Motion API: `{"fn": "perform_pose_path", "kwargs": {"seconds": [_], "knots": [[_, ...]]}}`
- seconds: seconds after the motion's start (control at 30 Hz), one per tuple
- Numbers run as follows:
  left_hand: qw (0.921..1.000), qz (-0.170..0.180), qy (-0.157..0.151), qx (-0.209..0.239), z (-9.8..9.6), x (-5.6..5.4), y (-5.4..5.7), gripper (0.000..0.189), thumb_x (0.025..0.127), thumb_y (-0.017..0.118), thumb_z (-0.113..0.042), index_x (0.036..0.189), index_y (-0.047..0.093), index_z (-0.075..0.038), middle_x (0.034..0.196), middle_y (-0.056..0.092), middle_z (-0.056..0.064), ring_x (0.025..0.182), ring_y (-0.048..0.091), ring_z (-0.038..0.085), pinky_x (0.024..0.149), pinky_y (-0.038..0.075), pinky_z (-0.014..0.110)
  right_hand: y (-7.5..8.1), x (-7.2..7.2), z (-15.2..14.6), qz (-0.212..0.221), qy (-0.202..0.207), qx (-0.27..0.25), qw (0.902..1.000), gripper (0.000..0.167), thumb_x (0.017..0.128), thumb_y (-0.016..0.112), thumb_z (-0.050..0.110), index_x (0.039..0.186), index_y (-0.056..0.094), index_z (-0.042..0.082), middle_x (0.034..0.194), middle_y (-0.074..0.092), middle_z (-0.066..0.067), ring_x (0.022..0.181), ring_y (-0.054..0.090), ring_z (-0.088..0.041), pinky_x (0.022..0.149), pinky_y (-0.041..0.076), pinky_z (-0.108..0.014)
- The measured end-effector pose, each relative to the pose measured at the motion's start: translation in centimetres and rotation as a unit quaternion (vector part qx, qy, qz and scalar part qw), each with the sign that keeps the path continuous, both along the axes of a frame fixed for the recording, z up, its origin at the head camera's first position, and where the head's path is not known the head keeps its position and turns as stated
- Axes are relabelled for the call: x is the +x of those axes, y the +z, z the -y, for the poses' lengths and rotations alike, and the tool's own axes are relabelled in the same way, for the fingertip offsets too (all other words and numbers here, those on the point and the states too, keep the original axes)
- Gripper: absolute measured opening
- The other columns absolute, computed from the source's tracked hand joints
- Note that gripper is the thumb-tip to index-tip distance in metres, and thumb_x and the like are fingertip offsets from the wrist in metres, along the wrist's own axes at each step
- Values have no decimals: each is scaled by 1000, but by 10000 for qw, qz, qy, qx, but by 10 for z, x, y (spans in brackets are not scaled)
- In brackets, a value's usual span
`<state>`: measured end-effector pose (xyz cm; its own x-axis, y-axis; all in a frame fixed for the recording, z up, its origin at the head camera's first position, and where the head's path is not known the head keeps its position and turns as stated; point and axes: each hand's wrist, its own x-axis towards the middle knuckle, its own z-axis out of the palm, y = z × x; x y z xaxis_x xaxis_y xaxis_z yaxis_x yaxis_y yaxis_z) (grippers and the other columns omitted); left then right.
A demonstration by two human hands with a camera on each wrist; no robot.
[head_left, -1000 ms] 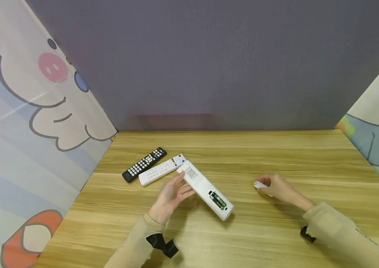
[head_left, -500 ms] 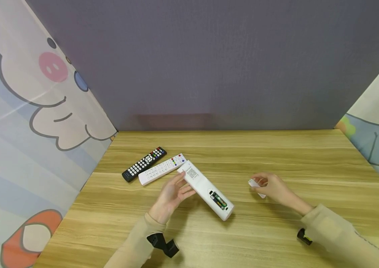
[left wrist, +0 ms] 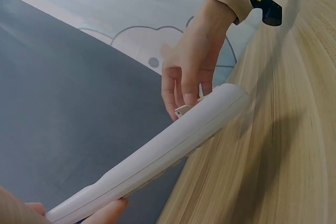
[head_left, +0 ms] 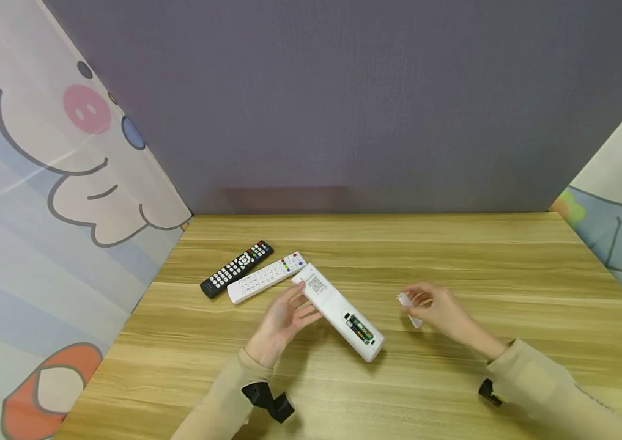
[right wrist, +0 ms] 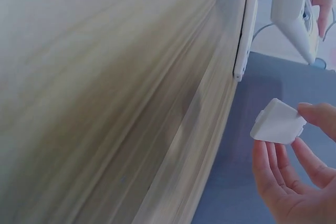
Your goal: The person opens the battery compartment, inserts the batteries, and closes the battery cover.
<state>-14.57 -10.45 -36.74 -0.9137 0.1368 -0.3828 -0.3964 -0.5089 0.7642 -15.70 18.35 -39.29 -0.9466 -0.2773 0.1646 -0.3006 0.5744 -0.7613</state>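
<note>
My left hand (head_left: 280, 324) holds a white remote control (head_left: 333, 305) by its far end, thumb on the back side. Its back faces up, tilted above the table, and batteries (head_left: 361, 329) show in the uncovered compartment at the near end. To the right, my right hand (head_left: 440, 310) pinches a small white battery cover (right wrist: 279, 123) between thumb and fingers, a short way from the remote. In the left wrist view the remote (left wrist: 157, 150) partly hides that cover.
A black remote (head_left: 237, 269) and a second white remote (head_left: 266, 278) lie face up on the wooden table (head_left: 481, 256), just left of the held one. A dark grey panel (head_left: 366, 110) rises behind the table. Cartoon-printed cloth (head_left: 68, 183) hangs at the sides.
My right hand has moved left with the battery cover, closer to the held remote, and the cover has turned to stand more steeply. The left hand and its remote have hardly moved.
</note>
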Motion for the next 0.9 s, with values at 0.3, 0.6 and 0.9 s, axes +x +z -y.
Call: {"fn": "perform_pose_path", "kwargs": {"seconds": [0.3,0.6,0.9], "knots": [[9999,29,28,155,-2,-1,-1,18,91,46,-15,107,48,-7,98,54,10,81,60,23,81,51,41,1,9,14,-81,4,-580,9983,33,73,71,7,103,59,-3,86,59,-8,73,56,-12,63,53,-22],[9999,57,66,146,-3,-2,-1,21,91,46,-15,110,46,-5,101,52,12,83,60,25,85,48,45,5,19,27,63,26,-1303,9914,34,74,69,6,104,57,-5,88,59,-11,75,56,-8,64,54,-22],[9998,83,104,177,-3,-2,-1,23,91,46,-14,113,43,-5,101,51,12,82,60,25,85,48,45,9,27,39,76,-22,-1799,9837,31,73,69,1,102,57,-3,89,59,-12,76,57,-7,66,55,-23]]}}
